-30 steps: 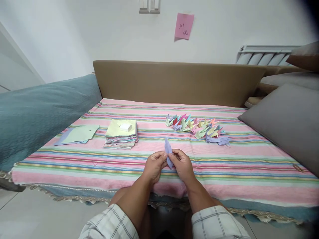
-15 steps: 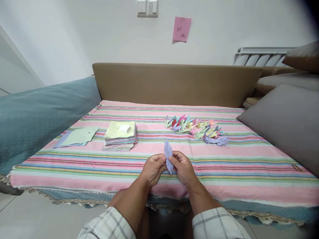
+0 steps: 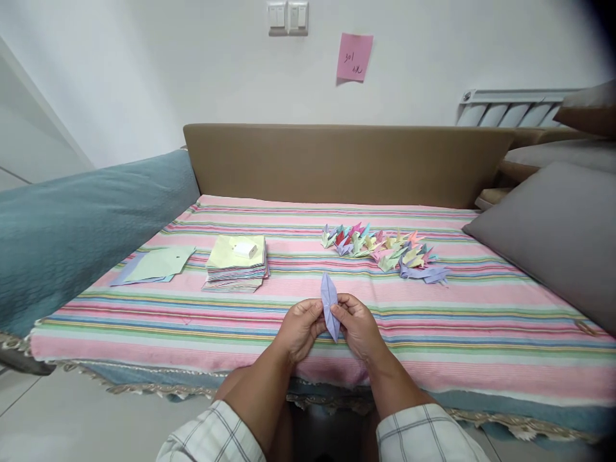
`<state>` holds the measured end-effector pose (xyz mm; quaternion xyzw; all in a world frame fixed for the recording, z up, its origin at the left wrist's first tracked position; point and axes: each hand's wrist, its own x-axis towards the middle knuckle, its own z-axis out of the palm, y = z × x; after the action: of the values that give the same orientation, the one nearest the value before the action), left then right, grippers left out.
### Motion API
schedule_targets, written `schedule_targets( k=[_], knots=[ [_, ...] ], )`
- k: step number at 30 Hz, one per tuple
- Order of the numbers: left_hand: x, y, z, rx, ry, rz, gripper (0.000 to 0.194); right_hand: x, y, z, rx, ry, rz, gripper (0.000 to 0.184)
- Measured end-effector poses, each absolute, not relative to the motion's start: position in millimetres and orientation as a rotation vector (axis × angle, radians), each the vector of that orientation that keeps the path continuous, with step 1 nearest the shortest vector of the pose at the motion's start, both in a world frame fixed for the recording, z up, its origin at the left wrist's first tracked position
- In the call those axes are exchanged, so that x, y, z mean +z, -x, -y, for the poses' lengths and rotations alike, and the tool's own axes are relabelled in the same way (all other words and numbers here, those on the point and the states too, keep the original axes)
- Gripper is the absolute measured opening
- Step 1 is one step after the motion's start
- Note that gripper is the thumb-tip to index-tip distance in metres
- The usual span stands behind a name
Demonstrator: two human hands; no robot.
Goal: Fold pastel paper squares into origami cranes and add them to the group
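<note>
A narrow, pointed piece of folded purple paper (image 3: pixel 329 298) is held upright between my two hands, near the front of the striped cloth (image 3: pixel 202 350). My left hand (image 3: pixel 302 327) pinches its left edge. On the other side, my right hand (image 3: pixel 357 326) grips it with the thumb pressed on the front face. The fingers behind the paper are partly hidden. Beyond my hands lies a cluster of folded paper cranes (image 3: pixel 380 247) in many colours, with purple ones at its right end.
A stack of coloured paper (image 3: pixel 235 263) with a small white block (image 3: pixel 244 249) on top stands to the left. Loose sheets (image 3: pixel 156 264) lie farther left. A grey cushion (image 3: pixel 553 224) borders the right side, a brown backrest (image 3: pixel 337 163) the back, a blue armrest (image 3: pixel 96 212) the left.
The view has shifted slightly, so everything appears a little farther right. My hands keep the same hold on the folded purple paper, whose top leans slightly more to the left.
</note>
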<state>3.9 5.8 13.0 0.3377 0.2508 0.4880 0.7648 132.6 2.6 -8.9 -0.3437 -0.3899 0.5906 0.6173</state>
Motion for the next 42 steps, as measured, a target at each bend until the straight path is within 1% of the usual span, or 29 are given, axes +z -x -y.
schedule_targets(
  k=[10,19,24,30,35,42],
  knots=[
    [14,-3,-5,1.056,-0.727,-0.569,0.030,-9,-133,-1,1.366,0.798,0.879,0.026],
    [16,-1,-3,1.033,-0.724,-0.566,0.031,-5,-132,3,1.533,0.713,0.754,0.029],
    [16,-5,-2,1.093,-0.800,-0.655,0.034,-7,-130,2,1.497,0.745,0.771,0.029],
    [13,-5,-3,1.149,-0.906,-0.760,0.032,-11,-129,0,1.442,0.752,0.874,0.026],
    [7,-3,-6,1.179,-0.981,-0.773,0.030,-13,-129,0,1.406,0.761,0.901,0.023],
    [6,-2,-7,1.173,-1.022,-0.730,0.033,-12,-130,2,1.359,0.793,0.917,0.022]
  ],
)
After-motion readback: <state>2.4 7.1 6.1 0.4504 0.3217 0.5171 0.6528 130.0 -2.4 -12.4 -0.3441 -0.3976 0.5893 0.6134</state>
